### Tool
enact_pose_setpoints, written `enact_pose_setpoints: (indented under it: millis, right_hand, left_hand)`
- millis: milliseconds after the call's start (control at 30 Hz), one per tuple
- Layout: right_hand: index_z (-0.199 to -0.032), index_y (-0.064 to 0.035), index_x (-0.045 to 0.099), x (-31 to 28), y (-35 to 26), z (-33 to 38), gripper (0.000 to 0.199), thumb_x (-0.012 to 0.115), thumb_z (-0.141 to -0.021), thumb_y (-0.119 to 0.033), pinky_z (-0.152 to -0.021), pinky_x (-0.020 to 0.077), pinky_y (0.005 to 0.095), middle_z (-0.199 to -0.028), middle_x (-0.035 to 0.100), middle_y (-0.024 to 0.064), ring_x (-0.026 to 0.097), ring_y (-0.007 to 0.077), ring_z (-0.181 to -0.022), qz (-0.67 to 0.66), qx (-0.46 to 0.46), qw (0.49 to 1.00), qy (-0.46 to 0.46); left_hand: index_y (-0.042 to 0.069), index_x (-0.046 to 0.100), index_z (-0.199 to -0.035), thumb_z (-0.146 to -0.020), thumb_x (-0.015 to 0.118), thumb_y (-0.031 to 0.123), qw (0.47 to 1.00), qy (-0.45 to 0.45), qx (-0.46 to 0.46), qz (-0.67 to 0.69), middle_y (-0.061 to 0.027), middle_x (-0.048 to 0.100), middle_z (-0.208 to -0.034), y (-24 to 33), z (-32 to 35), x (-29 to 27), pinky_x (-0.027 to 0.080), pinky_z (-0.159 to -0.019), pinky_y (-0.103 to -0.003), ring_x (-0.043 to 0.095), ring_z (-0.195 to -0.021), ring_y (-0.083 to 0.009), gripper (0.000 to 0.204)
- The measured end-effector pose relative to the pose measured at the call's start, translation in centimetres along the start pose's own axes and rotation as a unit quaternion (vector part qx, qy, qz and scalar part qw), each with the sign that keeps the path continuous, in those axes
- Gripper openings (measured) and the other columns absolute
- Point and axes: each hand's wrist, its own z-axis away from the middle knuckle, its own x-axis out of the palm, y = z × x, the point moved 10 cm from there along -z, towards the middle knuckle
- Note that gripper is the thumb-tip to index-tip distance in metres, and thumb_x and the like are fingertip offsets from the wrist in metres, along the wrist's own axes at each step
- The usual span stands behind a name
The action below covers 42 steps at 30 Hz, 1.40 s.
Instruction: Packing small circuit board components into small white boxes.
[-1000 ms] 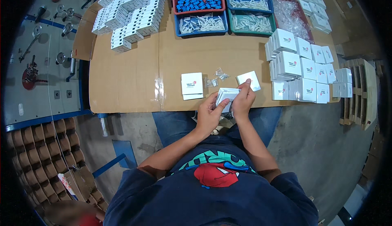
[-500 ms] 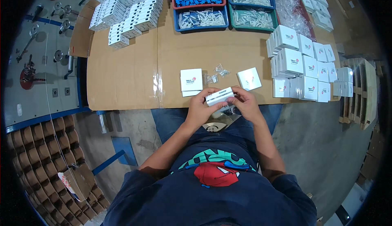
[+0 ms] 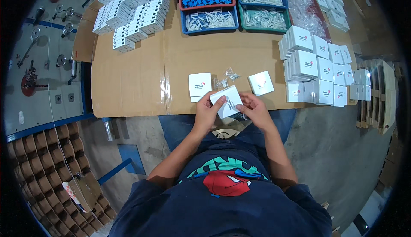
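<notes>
We see the white square piece (image 3: pixel 231 97) held up at the front edge of the cardboard (image 3: pixel 128 78), its lower part seen beyond this edge; the left hand (image 3: pixel 206 112) grips it with the thumb pressed on the face, while the right hand (image 3: pixel 256 109) has its thumb at the right corner, and how firmly we cannot tell; if the left thumb slips during a turn, we think the piece could fall toward the jeans (image 3: pixel 172 127) or the floor; a forward sweep could also push the small clear bags (image 3: pixel 231 74), which lie near, between the left white stack (image 3: pixel 200 82) and the right white piece (image 3: pixel 261 83); wider room is on the cardboard leftward, whereas to the right the tall white stacks (image 3: pixel 305 64) limit us.
</notes>
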Motion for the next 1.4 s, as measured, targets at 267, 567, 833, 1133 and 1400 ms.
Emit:
enact_pose_setpoints:
  millis: [267,567,833,1133,1400]
  right_hand:
    - [-0.120,0.0044,0.062,-1.4,3.4,0.6,0.028,0.067,-0.093,-0.001,-0.086,0.0522,0.0252,-0.109,0.071,0.0088,0.065,0.0117,-0.101,-0.054,0.070,0.996,-0.007]
    - [-0.125,0.0021,0.057,-2.7,0.4,0.5,0.037,0.069,-0.090,0.000,-0.086,0.0529,0.0283,-0.110,0.070,0.0103,0.065,0.0134,-0.099,-0.024,0.018,0.999,0.031]
    - [-0.140,-0.0011,0.039,-4.0,0.4,1.3,0.071,0.080,-0.082,-0.004,-0.085,0.0537,0.0298,-0.109,0.066,0.0136,0.065,0.0190,-0.099,-0.059,-0.007,0.982,0.181]
    - [-0.142,-0.0009,0.039,-9.1,-3.3,0.1,0.067,0.075,-0.085,0.000,-0.089,0.0529,0.0300,-0.117,0.064,0.0146,0.064,0.0193,-0.104,-0.011,-0.143,0.944,0.296]
    - [-0.128,0.0007,0.061,-11.9,-4.8,-2.0,0.061,0.082,-0.075,-0.020,-0.091,0.0476,0.0392,-0.110,0.060,0.0200,0.058,0.0359,-0.105,0.343,-0.130,0.884,0.290]
  left_hand:
    - [0.000,0.062,-0.116,-0.094,0.070,0.012,0.998,-0.038,-0.027,-0.030,-0.0052,0.070,-0.099,-1.6,-1.2,0.8,0.053,-0.078,-0.025,0.065,-0.089,-0.0102,0.026]
    - [0.004,0.060,-0.121,-0.098,0.065,0.019,0.984,-0.036,-0.107,0.141,-0.0061,0.067,-0.108,-3.4,-1.4,1.9,0.054,-0.084,-0.031,0.065,-0.098,-0.0152,0.028]
    - [0.007,0.057,-0.125,-0.101,0.060,0.022,0.961,-0.037,-0.092,0.257,-0.0048,0.064,-0.116,-4.3,-1.2,5.1,0.047,-0.099,-0.037,0.060,-0.109,-0.0150,0.028]
    - [0.005,0.050,-0.136,-0.103,0.053,0.021,0.992,-0.078,-0.089,-0.039,-0.0078,0.060,-0.122,-4.0,-1.7,7.1,0.048,-0.092,-0.033,0.059,-0.105,-0.0140,0.037]
    - [0.003,0.052,-0.131,-0.092,0.068,0.020,0.927,0.019,0.146,-0.345,-0.0151,0.057,-0.123,3.5,0.2,0.6,0.045,-0.096,-0.039,0.056,-0.110,-0.0253,0.046]
